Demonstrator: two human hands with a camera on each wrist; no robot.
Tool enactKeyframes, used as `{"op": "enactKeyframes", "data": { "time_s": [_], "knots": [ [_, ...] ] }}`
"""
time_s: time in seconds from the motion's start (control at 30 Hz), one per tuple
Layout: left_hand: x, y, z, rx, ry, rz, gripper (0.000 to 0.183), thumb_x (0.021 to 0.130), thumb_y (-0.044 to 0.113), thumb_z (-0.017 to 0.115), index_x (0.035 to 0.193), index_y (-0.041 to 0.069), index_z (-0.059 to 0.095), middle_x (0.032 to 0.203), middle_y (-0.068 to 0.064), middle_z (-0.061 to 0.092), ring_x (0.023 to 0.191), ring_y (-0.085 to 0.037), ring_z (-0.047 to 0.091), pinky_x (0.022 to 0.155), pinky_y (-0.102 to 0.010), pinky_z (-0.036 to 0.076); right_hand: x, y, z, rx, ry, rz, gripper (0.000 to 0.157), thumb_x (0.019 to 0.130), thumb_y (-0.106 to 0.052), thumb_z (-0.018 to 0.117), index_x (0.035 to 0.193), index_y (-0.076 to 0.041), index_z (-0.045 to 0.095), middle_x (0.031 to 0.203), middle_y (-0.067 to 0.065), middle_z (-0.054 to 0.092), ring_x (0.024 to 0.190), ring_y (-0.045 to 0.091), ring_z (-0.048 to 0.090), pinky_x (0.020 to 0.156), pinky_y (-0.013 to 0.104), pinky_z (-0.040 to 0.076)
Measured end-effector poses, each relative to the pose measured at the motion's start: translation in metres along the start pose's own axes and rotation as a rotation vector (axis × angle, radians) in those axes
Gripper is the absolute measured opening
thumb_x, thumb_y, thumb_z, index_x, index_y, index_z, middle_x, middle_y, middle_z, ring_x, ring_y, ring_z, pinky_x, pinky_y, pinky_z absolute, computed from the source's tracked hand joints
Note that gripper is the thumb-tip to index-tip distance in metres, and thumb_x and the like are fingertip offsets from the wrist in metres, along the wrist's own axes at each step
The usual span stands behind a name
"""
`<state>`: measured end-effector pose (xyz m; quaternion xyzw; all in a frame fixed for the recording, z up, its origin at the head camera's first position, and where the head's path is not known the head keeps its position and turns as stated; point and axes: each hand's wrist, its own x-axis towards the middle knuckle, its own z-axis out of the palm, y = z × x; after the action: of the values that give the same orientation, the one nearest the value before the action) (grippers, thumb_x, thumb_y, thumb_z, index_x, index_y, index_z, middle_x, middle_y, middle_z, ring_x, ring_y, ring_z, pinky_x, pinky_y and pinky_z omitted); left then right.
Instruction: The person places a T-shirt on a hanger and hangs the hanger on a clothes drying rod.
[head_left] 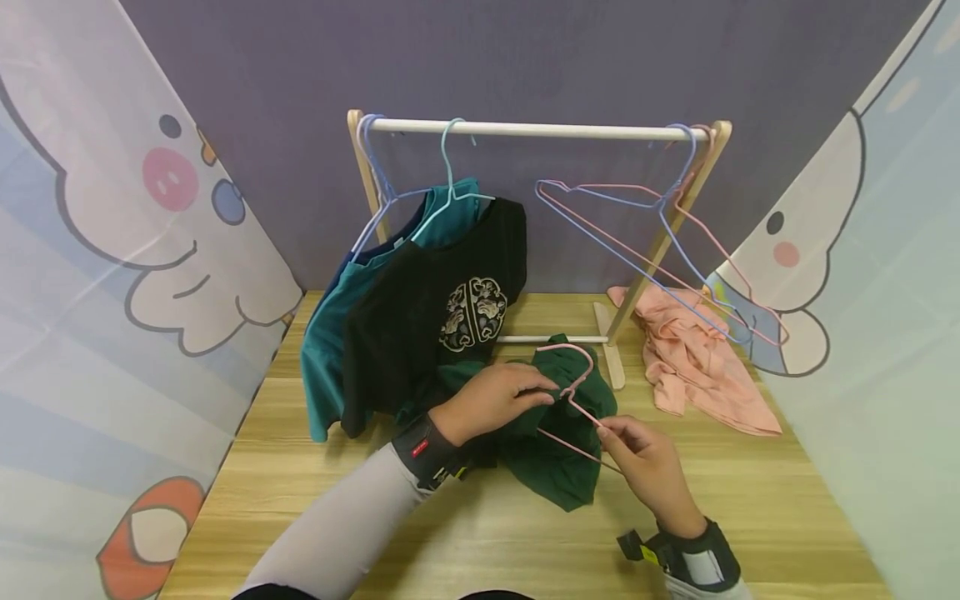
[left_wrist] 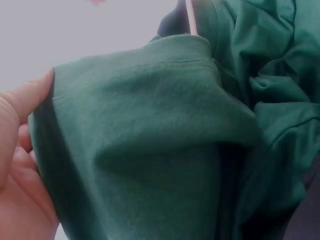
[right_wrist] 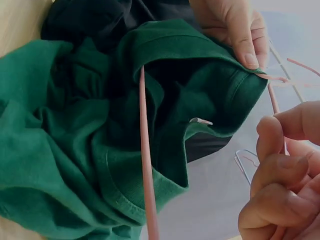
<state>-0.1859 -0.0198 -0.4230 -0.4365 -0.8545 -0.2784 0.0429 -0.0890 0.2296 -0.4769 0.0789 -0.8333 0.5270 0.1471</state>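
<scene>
A crumpled green shirt (head_left: 558, 483) hangs over the table, its neck opening facing me in the right wrist view. My left hand (head_left: 495, 402) pinches the edge of the shirt's collar between thumb and fingers, near the neck of a pink hanger (right_wrist: 145, 145). With thumb and fingertips, my right hand (head_left: 651, 462) grips one shoulder of this hanger. Its lower bar runs into the shirt's neck opening, and the far part is hidden inside the cloth. The hook stands free above the collar in the head view.
A clothes rack (head_left: 540, 129) stands behind. At its left hang a black shirt (head_left: 405, 308) and a teal shirt (head_left: 318, 367); at its right, a blue hanger (head_left: 678, 250) and another pink hanger (head_left: 731, 258). A peach garment (head_left: 697, 358) lies on the table's right.
</scene>
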Motion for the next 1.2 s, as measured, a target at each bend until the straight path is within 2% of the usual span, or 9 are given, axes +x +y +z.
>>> {"op": "enactKeyframes", "data": {
  "time_s": [0.13,0.23,0.33,0.47,0.63,0.77,0.87,1.03,1.2],
  "knots": [
    [0.001,-0.001,0.002,0.028,0.024,0.011,0.023,0.101,0.030,0.067,0.119,0.019,0.078,0.111,0.007,0.077,0.106,-0.009,0.071,0.093,-0.025,0.056,0.001,0.004,-0.001,-0.092,0.028,-0.075,0.013,0.094,0.001,0.072,0.104,-0.004,0.078,0.083,0.001,0.074,0.069,-0.004,0.059,0.056,0.017,0.048],
    [0.004,-0.001,0.002,0.035,0.050,0.011,0.022,0.102,0.030,0.067,0.118,0.019,0.077,0.112,0.006,0.077,0.106,-0.009,0.072,0.093,-0.026,0.057,0.004,0.004,-0.002,-0.174,0.099,-0.214,0.027,0.090,0.005,0.075,0.115,-0.005,0.076,0.099,0.005,0.076,0.084,-0.004,0.063,0.077,0.008,0.050],
    [0.007,-0.001,-0.002,0.033,0.091,0.018,0.021,0.102,0.029,0.067,0.117,0.017,0.076,0.111,0.004,0.077,0.104,-0.010,0.073,0.092,-0.026,0.057,0.009,0.003,-0.003,-0.259,0.227,-0.405,0.027,0.094,-0.001,0.071,0.121,0.000,0.073,0.111,0.015,0.074,0.100,0.014,0.067,0.100,0.006,0.043],
    [0.013,0.001,-0.012,0.031,0.154,0.036,0.020,0.102,0.026,0.068,0.116,0.015,0.075,0.111,0.001,0.077,0.104,-0.013,0.073,0.093,-0.028,0.057,0.013,0.000,0.001,-0.297,0.390,-0.624,0.033,0.103,-0.020,0.061,0.113,0.009,0.073,0.109,0.026,0.070,0.102,0.041,0.062,0.112,0.012,0.038],
    [0.020,0.005,-0.031,-0.002,0.213,0.007,0.022,0.101,0.023,0.068,0.118,0.011,0.075,0.116,-0.003,0.077,0.110,-0.017,0.073,0.098,-0.031,0.057,0.015,0.000,0.011,-0.246,0.525,-0.783,0.035,0.102,-0.021,0.062,0.093,0.011,0.074,0.098,0.031,0.068,0.100,0.049,0.062,0.115,0.029,0.043],
    [0.027,0.010,-0.048,-0.026,0.269,-0.022,0.024,0.102,0.021,0.067,0.120,0.009,0.075,0.115,-0.005,0.077,0.109,-0.018,0.073,0.097,-0.033,0.058,0.012,0.010,0.016,-0.224,0.454,-0.710,0.041,0.103,-0.030,0.065,0.104,0.011,0.072,0.106,0.031,0.068,0.107,0.046,0.061,0.116,0.027,0.040],
    [0.032,0.016,-0.062,-0.006,0.303,-0.006,0.024,0.103,0.021,0.066,0.121,0.008,0.074,0.111,-0.004,0.076,0.102,-0.016,0.073,0.093,-0.031,0.058,0.010,0.021,0.018,-0.199,0.298,-0.501,0.054,0.097,-0.034,0.074,0.127,0.009,0.065,0.124,0.030,0.065,0.117,0.042,0.057,0.116,0.017,0.035],
    [0.041,0.028,-0.081,0.051,0.330,0.066,0.024,0.104,0.021,0.065,0.121,0.007,0.074,0.110,-0.004,0.077,0.101,-0.015,0.072,0.092,-0.028,0.058,0.010,0.037,0.027,-0.120,0.109,-0.216,0.078,0.078,-0.008,0.090,0.146,0.001,0.053,0.138,0.021,0.062,0.121,0.021,0.059,0.105,0.008,0.037],
    [0.043,0.041,-0.097,0.098,0.348,0.091,0.023,0.104,0.020,0.065,0.119,0.007,0.075,0.107,-0.004,0.076,0.094,-0.014,0.071,0.087,-0.027,0.058,0.012,0.042,0.038,-0.019,0.110,-0.235,0.056,0.076,0.009,0.086,0.128,0.001,0.067,0.121,0.016,0.069,0.112,-0.005,0.058,0.097,0.007,0.044]
  ]
}}
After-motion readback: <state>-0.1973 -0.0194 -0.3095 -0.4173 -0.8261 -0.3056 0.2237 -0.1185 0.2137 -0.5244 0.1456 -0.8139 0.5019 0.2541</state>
